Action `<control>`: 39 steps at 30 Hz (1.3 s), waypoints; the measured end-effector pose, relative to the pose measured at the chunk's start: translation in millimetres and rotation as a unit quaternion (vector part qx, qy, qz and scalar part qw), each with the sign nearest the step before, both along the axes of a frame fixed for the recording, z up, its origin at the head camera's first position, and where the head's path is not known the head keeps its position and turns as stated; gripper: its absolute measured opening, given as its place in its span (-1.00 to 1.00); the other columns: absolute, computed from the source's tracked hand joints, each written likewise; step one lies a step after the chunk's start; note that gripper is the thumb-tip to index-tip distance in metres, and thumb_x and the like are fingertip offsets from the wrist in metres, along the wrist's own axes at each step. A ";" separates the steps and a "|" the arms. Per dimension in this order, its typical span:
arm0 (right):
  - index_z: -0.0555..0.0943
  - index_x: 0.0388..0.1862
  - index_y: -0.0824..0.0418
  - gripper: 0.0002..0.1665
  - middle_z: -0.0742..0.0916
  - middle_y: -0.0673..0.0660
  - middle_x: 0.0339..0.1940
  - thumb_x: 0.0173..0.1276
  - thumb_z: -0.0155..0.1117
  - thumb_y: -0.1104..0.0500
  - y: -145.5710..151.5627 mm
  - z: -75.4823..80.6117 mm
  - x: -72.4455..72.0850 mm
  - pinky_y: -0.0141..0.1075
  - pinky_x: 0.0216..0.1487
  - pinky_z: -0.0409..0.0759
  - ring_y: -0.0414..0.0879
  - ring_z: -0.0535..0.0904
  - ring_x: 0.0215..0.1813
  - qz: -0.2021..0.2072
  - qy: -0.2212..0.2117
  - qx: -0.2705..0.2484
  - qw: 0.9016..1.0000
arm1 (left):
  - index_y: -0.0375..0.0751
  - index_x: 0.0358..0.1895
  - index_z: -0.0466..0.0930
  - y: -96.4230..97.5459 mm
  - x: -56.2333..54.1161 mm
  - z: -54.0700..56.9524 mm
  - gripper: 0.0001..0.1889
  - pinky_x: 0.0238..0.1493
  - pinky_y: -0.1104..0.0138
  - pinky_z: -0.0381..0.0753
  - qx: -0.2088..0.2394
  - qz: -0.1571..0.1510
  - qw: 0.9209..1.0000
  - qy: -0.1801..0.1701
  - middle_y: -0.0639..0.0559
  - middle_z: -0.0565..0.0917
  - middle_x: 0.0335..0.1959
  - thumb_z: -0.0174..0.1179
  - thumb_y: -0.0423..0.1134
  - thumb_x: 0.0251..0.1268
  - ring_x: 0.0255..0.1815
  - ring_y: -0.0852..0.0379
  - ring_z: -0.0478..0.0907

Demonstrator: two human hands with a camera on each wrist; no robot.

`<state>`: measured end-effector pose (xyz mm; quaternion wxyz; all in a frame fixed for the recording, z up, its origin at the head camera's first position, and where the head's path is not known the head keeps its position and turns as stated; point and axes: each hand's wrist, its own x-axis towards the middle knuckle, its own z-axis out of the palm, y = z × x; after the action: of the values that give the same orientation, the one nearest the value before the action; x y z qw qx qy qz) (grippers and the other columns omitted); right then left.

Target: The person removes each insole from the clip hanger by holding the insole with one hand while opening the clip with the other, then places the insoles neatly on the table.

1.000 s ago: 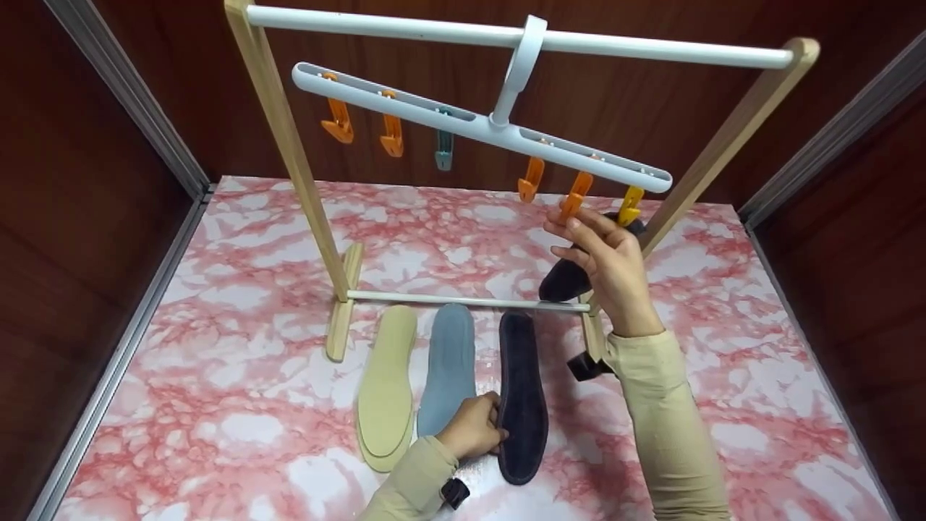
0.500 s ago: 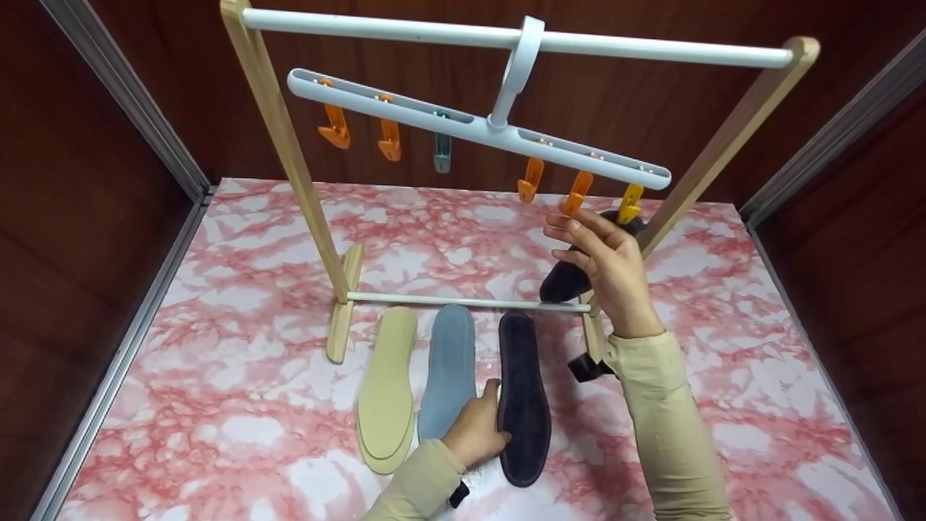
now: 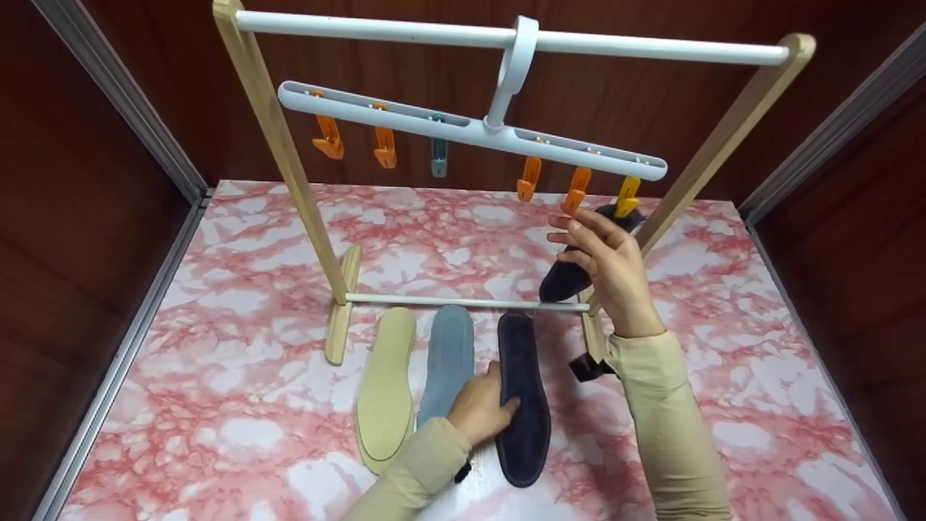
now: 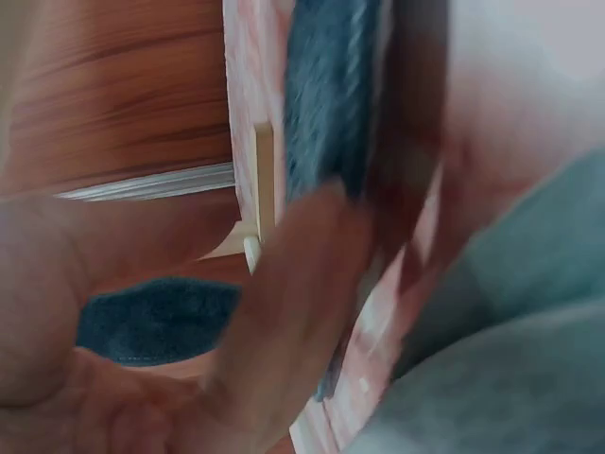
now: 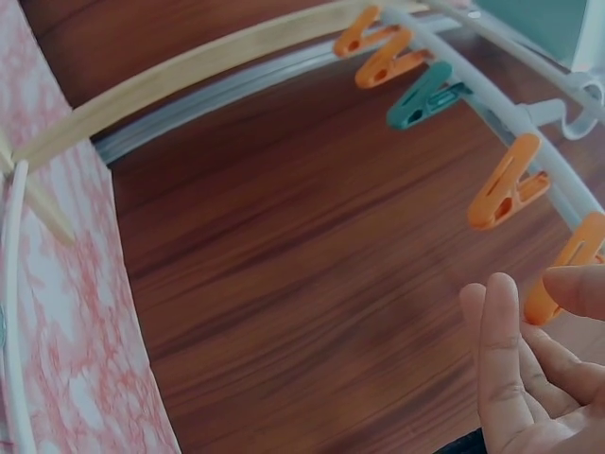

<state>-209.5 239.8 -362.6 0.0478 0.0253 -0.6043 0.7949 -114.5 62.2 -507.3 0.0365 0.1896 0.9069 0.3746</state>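
A dark insole (image 3: pixel 527 449) lies on the marbled tabletop; my left hand (image 3: pixel 481 409) holds its left edge, thumb on the upper face. In the left wrist view a blurred finger crosses this insole (image 4: pixel 326 85); how far the fingers reach underneath is hidden. My right hand (image 3: pixel 615 260) is raised, fingers spread just below an orange clip (image 3: pixel 576 192). In the right wrist view the clip's lower end (image 5: pixel 539 310) shows between thumb and fingers, not pinched. Another dark insole (image 3: pixel 564 281) hangs from the yellow clip (image 3: pixel 628 195), partly behind my right hand.
A tilted hanger bar (image 3: pixel 463 129) hangs from the white rail (image 3: pixel 376 30) of a wooden rack. Other orange clips and a green clip (image 3: pixel 438 148) dangle from it. A yellow insole pair (image 3: pixel 387 391) and a blue-grey insole (image 3: pixel 448 354) lie left of my left hand.
My left hand has moved up along the dark insole, its thumb now on top. The hanger's left end has sunk and its right end risen, lifting the orange clip from my right fingers.
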 end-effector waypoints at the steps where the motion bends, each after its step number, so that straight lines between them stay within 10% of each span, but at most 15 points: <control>1: 0.46 0.20 0.40 -0.59 0.75 0.11 -0.08 0.43 0.11 0.27 0.3 0.0 -0.3 -0.35 -0.23 0.64 -0.07 0.69 -0.12 0.000 -0.001 0.002 1.000 | -0.51 -0.02 0.41 1.8 -4.9 1.3 -0.54 -0.34 0.09 0.62 0.000 0.005 1.000 0.012 -0.30 0.65 -0.34 0.32 -0.28 0.09 -0.34 -0.21 0.65; 10: 0.42 0.26 0.41 -0.54 0.75 0.05 -0.11 0.43 0.10 0.26 2.7 -3.6 -2.5 -0.37 -0.26 0.62 -0.12 0.67 -0.17 0.003 -0.002 0.020 1.000 | -0.37 -0.04 0.47 17.7 -41.1 18.9 -0.65 -0.22 0.12 0.61 -0.010 0.033 0.997 0.069 -0.20 0.53 -0.22 0.26 -0.25 0.17 -0.30 -0.15 0.61; 22: 0.43 0.23 0.46 -0.53 0.75 0.07 -0.12 0.43 0.12 0.24 8.1 -7.2 0.2 -0.39 -0.28 0.60 -0.11 0.67 -0.19 -0.001 0.006 0.034 0.999 | -0.38 -0.04 0.48 28.3 -68.1 19.8 -0.70 -0.10 0.13 0.58 0.014 0.021 0.999 0.045 -0.21 0.54 -0.15 0.20 -0.27 0.23 -0.19 -0.16 0.60; 32: 0.65 -0.20 0.39 -0.83 0.75 0.13 -0.44 0.37 0.17 0.31 9.5 -9.2 8.1 -0.40 -0.47 0.57 -0.11 0.65 -0.43 -0.154 0.167 0.046 0.973 | -0.40 0.08 0.41 42.0 -94.7 17.5 -0.62 0.00 0.18 0.53 0.074 0.043 0.996 0.016 -0.23 0.52 -0.09 0.15 -0.37 0.20 -0.11 -0.10 0.55; 39: 0.65 -0.30 0.33 -0.86 0.72 0.09 -0.53 0.38 0.15 0.32 11.6 -7.9 11.1 -0.42 -0.56 0.52 -0.13 0.62 -0.53 -0.216 0.175 0.006 0.960 | -0.41 0.17 0.37 49.5 -104.8 12.2 -0.55 0.15 0.14 0.48 0.119 0.049 0.992 0.009 -0.31 0.53 0.05 0.18 -0.28 0.25 0.07 -0.16 0.52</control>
<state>-198.4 251.5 -370.4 0.3236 0.0329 -0.5821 0.7452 -219.2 111.7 -495.1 -0.0130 0.1518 0.8642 0.4796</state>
